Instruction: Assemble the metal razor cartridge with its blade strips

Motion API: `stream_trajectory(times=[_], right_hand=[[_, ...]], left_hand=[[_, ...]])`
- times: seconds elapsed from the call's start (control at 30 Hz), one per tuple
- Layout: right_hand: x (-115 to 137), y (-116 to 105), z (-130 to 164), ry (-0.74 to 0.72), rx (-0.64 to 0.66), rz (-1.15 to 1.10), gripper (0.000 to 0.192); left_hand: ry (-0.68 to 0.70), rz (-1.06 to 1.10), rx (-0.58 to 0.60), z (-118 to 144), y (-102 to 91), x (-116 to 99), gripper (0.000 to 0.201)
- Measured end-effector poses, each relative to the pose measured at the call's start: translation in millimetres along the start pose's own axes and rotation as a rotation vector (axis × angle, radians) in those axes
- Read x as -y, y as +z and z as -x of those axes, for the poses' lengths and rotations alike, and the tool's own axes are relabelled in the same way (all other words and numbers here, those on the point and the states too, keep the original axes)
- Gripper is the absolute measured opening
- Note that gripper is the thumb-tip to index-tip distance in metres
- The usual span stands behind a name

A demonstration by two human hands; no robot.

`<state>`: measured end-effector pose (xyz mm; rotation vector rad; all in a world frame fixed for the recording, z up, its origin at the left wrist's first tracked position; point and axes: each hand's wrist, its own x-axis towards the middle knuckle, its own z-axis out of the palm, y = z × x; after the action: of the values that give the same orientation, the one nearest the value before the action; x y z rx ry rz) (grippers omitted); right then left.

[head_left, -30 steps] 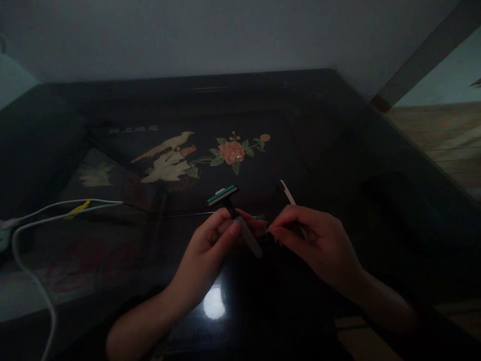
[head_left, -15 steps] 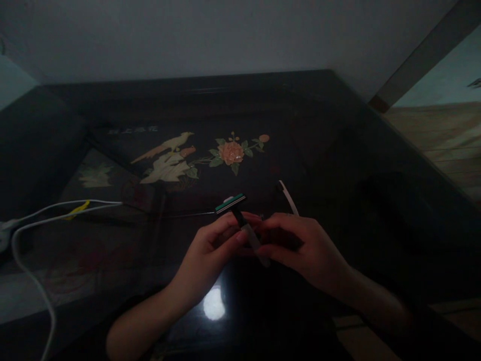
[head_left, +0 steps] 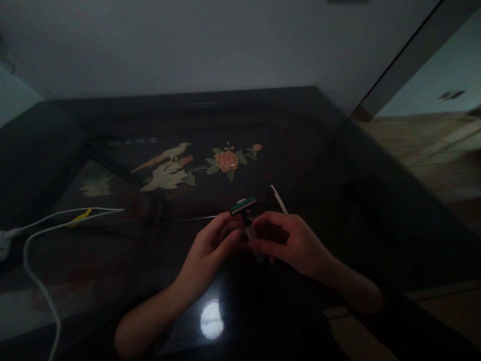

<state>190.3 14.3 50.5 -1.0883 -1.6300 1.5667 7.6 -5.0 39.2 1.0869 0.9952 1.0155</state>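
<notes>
Dark flowered counter (head_left: 285,125): my two hands now meet on the razor (head_left: 246,213).
Right hand (head_left: 291,243) has closed in beside my left hand (head_left: 210,248); both sets of fingers grip its handle, white strip (head_left: 278,198) poking out behind.

One razor (head_left: 245,210), one white strip (head_left: 277,197), two white cables (head_left: 56,223), two hands (head_left: 210,245).

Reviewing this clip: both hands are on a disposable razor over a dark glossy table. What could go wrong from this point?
1. The fingertips of the left hand and right hand pinch the razor just below its head, so a slip might nick a finger.
2. The scene is dim, so fine handling is likely harder to judge.
3. A thin white strip juts up behind the right hand; it might snag or drop onto the table.
</notes>
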Motion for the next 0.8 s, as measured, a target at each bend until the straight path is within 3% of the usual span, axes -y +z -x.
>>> stream_trajectory(times=[0.1, 0.23, 0.43, 0.6, 0.8], right_hand=[[4, -14, -3, -0.008, -0.072, 0.021, 0.021], [3, -51, -2, -0.038, -0.260, 0.178, 0.027], [-28, -98, 26, 0.128, -0.373, 0.471, 0.035], [-48, -103, 40, 0.174, -0.448, 0.640, 0.029], [-45, -93, 42, 0.205, -0.433, 0.689, 0.029]], left_hand=[[-0.006, -0.007, -0.025, 1, 0.3, 1, 0.020], [0.016, -0.100, -0.030, 1, 0.4, 1, 0.019], [0.005, -0.153, -0.003, 3, 4.5, -2, 0.021], [-0.009, -0.176, 0.016, 4, 6.6, -3, 0.021], [0.000, -0.206, 0.021, 5, 6.5, -3, 0.020]])
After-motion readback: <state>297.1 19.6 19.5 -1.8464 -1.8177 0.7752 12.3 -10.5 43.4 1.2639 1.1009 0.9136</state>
